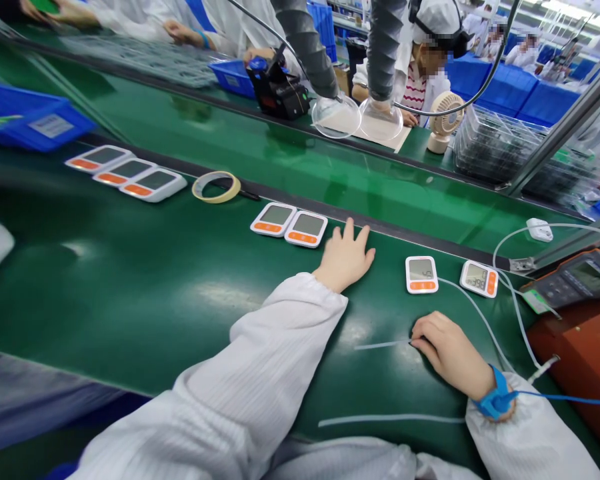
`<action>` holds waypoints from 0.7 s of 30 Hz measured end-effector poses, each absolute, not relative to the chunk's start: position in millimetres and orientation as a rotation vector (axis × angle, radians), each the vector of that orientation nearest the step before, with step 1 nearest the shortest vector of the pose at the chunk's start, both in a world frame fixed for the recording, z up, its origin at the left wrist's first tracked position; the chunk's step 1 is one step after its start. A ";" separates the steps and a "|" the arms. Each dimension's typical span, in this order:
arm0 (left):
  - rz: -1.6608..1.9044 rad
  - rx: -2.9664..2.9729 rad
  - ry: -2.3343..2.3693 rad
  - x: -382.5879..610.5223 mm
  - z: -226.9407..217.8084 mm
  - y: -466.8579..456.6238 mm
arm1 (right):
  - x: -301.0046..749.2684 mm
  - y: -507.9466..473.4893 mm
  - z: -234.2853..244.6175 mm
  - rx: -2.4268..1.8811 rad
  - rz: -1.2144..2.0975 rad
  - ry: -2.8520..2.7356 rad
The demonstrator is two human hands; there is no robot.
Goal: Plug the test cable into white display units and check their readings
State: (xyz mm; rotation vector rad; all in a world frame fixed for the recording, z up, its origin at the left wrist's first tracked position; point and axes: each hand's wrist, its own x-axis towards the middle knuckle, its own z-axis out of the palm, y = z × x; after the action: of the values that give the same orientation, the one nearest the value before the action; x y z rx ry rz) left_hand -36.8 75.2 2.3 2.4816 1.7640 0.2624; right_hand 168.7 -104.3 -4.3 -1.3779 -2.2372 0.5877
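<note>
Now, far left on the green surface, three white display units sit in a row, then a tape roll. Two more units lie just beside my left hand, which rests flat and released. My right hand pinches a thin white probe wire. Two wired units show readings, so testing looks underway, with five unwired.
</note>
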 end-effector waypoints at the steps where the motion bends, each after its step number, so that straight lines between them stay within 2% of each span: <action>1: 0.275 2.511 1.702 -35.0 3.2 73.9 | 169.3 -104.8 -5.1 -1.377 0.598 -2.201; 5: 0.508 2.541 1.797 -41.0 7.0 79.8 | 170.4 -106.6 -4.9 -1.380 0.554 -2.045; 9: 0.416 2.323 2.095 -53.5 0.7 91.1 | 168.9 -108.6 0.0 -1.268 0.453 -2.014; 16: 0.396 2.629 1.665 -23.3 0.3 62.4 | 172.1 -118.8 3.6 -1.317 0.033 -1.738; 21: 0.391 2.478 1.644 -17.1 2.7 58.9 | 175.0 -116.1 4.5 -1.373 0.039 -1.723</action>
State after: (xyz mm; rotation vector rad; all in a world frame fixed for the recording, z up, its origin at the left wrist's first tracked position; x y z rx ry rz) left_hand -17.1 58.9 2.7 2.4782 1.6437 0.3914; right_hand 175.0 -116.1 4.5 -1.3728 -1.7231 0.0385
